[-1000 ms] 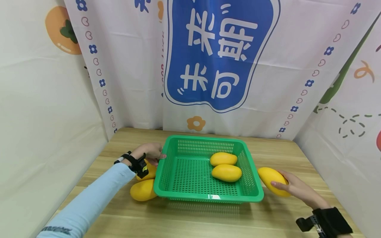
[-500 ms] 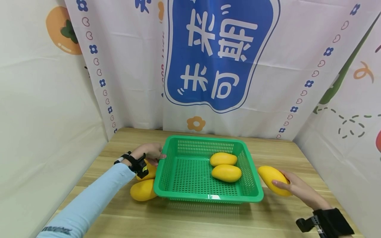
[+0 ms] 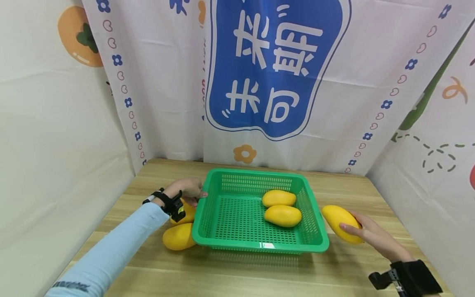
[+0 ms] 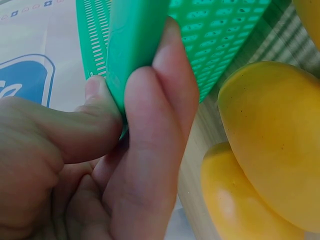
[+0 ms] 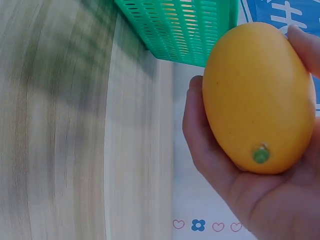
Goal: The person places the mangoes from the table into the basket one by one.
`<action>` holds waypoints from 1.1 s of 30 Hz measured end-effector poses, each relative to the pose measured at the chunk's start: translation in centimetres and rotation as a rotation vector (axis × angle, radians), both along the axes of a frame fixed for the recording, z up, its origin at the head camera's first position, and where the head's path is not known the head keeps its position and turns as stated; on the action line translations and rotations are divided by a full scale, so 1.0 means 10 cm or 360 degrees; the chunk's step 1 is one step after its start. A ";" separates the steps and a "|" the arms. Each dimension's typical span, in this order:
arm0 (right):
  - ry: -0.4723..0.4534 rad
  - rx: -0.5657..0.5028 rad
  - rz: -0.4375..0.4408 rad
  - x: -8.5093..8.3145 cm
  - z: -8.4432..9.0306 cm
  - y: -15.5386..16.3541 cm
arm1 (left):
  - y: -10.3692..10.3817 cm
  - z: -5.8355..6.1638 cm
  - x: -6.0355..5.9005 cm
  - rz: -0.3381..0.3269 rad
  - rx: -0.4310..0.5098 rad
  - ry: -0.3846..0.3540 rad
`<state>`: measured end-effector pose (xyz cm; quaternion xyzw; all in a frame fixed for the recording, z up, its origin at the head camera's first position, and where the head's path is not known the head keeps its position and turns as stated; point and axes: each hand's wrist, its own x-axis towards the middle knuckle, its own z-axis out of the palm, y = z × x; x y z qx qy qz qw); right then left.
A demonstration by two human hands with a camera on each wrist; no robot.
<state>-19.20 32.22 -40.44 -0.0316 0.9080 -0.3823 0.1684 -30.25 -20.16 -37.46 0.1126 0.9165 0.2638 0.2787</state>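
Observation:
A green plastic basket (image 3: 245,246) with slotted walls stands mid-table, two yellow mangoes (image 3: 283,216) lying in its right half. My left hand (image 3: 188,190) pinches the basket's left rim; in the left wrist view the thumb (image 4: 97,107) is on the inner side and the fingers (image 4: 155,125) on the outer. Just right of the basket, my right hand (image 3: 365,231) grips another mango (image 3: 341,224) between thumb and fingers. In the right wrist view this mango (image 5: 257,100) shows its green stem end, with the basket's wall (image 5: 175,27) behind it.
Several more mangoes (image 3: 179,237) lie on the wooden table (image 3: 256,274) left of the basket, partly hidden by the left hand and basket rim. Printed white cloth (image 3: 170,123) hangs behind the table and along both sides.
My right hand has lifted the gripped mango very slightly. The left hand and the basket hold their place.

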 end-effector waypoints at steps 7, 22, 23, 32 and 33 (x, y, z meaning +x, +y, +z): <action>-0.0006 -0.0101 0.0056 -0.01 0.04 0.00 | 0.00 0.01 -0.01 0.0015 0.0008 -0.0022; -0.0010 -0.0115 0.0073 -0.03 0.07 -0.03 | 0.01 0.01 -0.02 -0.0003 -0.0007 -0.0013; -0.0002 -0.0118 0.0086 -0.03 0.07 -0.03 | 0.01 0.01 -0.02 -0.0005 -0.0007 -0.0013; 0.0044 -0.0126 0.0088 -0.04 0.07 -0.07 | 0.00 -0.01 -0.03 -0.0001 0.0001 -0.0024; 0.0057 -0.0129 0.0095 -0.04 0.07 -0.08 | 0.00 -0.01 -0.03 -0.0002 0.0002 -0.0024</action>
